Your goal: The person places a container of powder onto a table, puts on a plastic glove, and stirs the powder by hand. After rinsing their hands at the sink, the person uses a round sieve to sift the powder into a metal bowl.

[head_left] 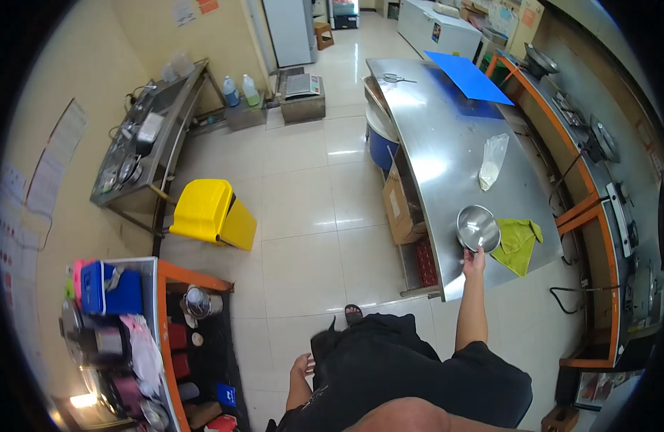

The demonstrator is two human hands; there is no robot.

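Observation:
My right hand (474, 261) grips the near rim of a shiny metal mixing bowl (478, 227) at the front of the steel table (440, 144). Nothing shows inside the bowl. Beside it on the right lies a crumpled yellow-green cloth (518, 245). A clear plastic bag with white contents (492, 162) rests farther back on the tabletop. My left hand (302, 365) hangs low by my side, away from the table, with its fingers loosely apart and nothing in them.
A blue sheet (470, 77) and scissors-like tongs (399, 78) lie at the table's far end. To the left stand a yellow bin (213, 214), a steel sink counter (148, 129) and a crowded shelf (159, 324). Stoves on orange frames (591, 173) line the right wall.

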